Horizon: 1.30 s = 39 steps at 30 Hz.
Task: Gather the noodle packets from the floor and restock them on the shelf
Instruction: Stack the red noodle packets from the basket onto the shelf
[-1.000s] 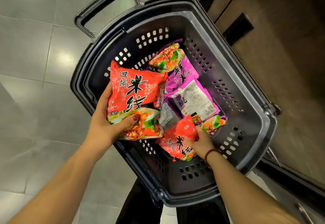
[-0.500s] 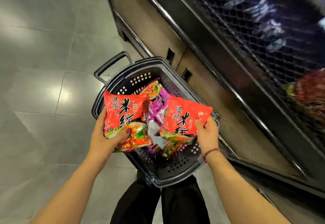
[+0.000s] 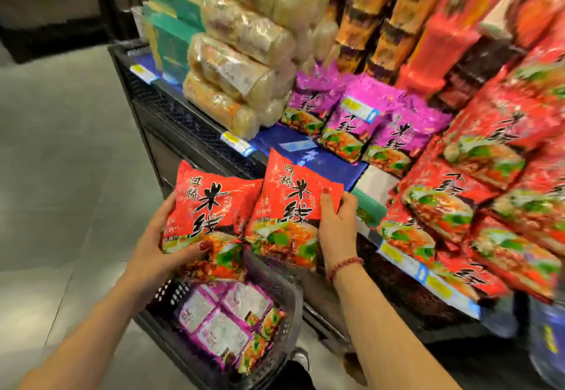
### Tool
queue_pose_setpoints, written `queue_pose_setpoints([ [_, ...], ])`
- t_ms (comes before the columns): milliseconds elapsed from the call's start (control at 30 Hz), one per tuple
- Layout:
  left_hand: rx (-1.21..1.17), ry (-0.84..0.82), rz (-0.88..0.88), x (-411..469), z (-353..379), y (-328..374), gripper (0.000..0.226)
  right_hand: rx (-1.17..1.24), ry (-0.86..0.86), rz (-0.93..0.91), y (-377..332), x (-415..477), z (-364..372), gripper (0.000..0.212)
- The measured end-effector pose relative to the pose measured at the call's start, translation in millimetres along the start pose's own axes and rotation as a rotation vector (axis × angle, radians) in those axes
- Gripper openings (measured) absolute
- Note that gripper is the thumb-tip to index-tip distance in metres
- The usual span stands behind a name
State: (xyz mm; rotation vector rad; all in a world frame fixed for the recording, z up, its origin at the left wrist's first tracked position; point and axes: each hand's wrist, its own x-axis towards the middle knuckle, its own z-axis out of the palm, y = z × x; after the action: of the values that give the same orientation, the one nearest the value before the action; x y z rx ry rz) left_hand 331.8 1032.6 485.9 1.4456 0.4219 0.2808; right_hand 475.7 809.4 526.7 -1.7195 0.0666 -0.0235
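I am judging the job as partway through: the gathering looks done for the stretch of grey floor (image 3: 67, 175) in view, where I am seeing no loose packets, and the restocking is underway. Several purple noodle packets (image 3: 226, 325) are lying in the dark plastic basket (image 3: 171, 295) below my arms, waiting their turn. On the shelf (image 3: 183, 123), red packets (image 3: 458, 206) are heaped at the right and purple ones (image 3: 351, 120) are standing just behind a bare blue patch (image 3: 308, 154), which looks to me like the likely spot to fill.

I am holding both arms out over the basket, towards the shelf front. My left hand (image 3: 159, 243) is gripping one red noodle packet (image 3: 211, 206), fingers curled behind its left edge and the thumb pressing across its lower front. My right hand (image 3: 334, 224), a bead bracelet (image 3: 345, 264) on the wrist, is gripping a second red packet (image 3: 293, 206), thumb on the face and fingers wrapping its right edge. Both packets are being carried upright, print facing me, their inner edges overlapping or touching, just short of the shelf and not yet resting on it.
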Motion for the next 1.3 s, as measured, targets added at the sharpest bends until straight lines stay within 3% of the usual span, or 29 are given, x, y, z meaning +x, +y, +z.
queue_pose_setpoints([
  [67, -0.045, -0.022, 0.064, 8.4, 21.3, 26.7, 0.116, -0.026, -0.028, -0.035, -35.4, 4.4, -14.9, 0.037],
  [167, -0.078, -0.037, 0.143, 19.0, 51.3, 58.5, 0.12, 0.021, -0.207, -0.094, -69.0, 7.3, -42.3, 0.077],
  [267, -0.081, -0.054, 0.208, 29.8, 79.3, 79.4, 0.119, 0.017, -0.377, -0.17, -92.4, 10.3, -81.8, 0.099],
  [367, -0.063, -0.096, 0.237, 41.0, 113.4, 92.2, 0.109, -0.046, -0.415, -0.268, -103.1, 25.8, -123.8, 0.095],
  [467, -0.038, -0.122, 0.272, 51.6, 156.6, 102.3, 0.09, -0.128, -0.369, -0.369, -115.5, 44.4, -163.9, 0.074],
  [600, -0.016, -0.179, 0.345, 68.1, 222.4, 116.9, 0.097, -0.169, -0.312, -0.422, -130.4, 76.9, -222.8, 0.049],
  [767, -0.048, -0.286, 0.354, 94.3, 296.3, 131.3, 0.098, -0.119, -0.151, -0.424, -144.3, 120.6, -298.1, 0.052],
  [867, -0.064, -0.296, 0.377, 109.1, 334.9, 139.4, 0.087, -0.136, -0.033, -0.437, -145.0, 157.8, -345.6, 0.056],
  [1100, -0.065, -0.298, 0.423, 133.3, 393.6, 151.8, 0.092, -0.076, 0.237, -0.437, -152.0, 242.1, -430.3, 0.062],
  [1300, -0.092, -0.325, 0.381, 147.6, 422.1, 159.0, 0.099, -0.08, 0.314, -0.388, -149.2, 308.4, -459.8, 0.068],
])
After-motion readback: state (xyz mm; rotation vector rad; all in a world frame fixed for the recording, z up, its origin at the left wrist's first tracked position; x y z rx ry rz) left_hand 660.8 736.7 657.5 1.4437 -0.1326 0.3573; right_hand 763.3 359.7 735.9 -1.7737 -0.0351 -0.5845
